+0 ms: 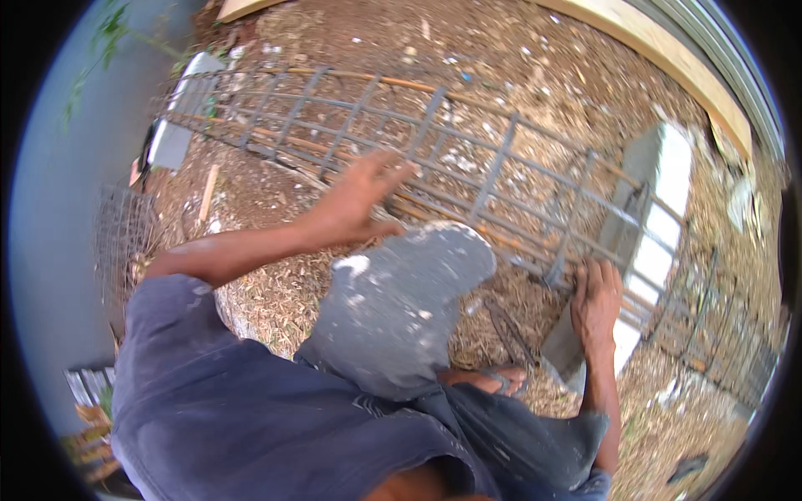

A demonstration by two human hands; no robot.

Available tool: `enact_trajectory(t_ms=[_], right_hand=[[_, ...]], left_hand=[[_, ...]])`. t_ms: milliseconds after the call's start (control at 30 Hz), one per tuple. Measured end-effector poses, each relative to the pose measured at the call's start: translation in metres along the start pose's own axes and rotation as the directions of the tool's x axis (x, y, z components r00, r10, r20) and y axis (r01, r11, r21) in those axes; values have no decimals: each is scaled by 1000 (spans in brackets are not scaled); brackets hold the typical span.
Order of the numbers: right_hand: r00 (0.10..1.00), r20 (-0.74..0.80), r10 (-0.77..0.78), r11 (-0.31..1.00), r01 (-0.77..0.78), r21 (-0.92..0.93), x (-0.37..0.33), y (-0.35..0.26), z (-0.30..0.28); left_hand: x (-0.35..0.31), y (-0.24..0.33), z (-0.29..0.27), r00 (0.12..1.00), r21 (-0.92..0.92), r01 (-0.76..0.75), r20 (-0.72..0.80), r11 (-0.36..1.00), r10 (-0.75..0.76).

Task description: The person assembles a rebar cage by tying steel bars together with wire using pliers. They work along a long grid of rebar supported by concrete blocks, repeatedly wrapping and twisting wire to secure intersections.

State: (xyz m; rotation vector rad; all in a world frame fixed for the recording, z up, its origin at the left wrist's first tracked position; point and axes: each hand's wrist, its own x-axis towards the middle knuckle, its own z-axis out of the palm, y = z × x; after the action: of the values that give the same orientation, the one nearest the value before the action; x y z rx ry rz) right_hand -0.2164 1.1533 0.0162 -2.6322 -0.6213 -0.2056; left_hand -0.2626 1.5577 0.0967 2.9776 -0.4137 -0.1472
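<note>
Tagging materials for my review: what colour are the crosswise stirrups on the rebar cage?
The stirrups are grey, seen best in the head view.

On your left, a grey wall [58, 250] with green leaves [110, 32] before it; ahead right, a long wooden board [668, 50].

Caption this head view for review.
Rebar cage across two pale blocks, right hand near one end, left hand at its near side.
</note>
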Motion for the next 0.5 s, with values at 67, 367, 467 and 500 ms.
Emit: enact_trajectory(t_ms=[67, 367, 467, 500], right_hand=[[999, 7, 46, 998, -46, 30, -7, -9, 11], [994, -99, -34, 989, 19, -147, -11, 0, 20], [994, -100, -33, 992, 20, -126, -10, -1, 26], [984, -165, -66, 990, 44, -136, -8, 0, 27]], left_hand=[[2, -5, 58, 988, 252, -125, -60, 960, 144], [51, 40, 99, 982, 364, -64, -142, 929, 123], [51, 16, 148, 836, 427, -35, -483, 904, 261], [55, 15, 136, 831, 450, -74, -466, 890, 305]])
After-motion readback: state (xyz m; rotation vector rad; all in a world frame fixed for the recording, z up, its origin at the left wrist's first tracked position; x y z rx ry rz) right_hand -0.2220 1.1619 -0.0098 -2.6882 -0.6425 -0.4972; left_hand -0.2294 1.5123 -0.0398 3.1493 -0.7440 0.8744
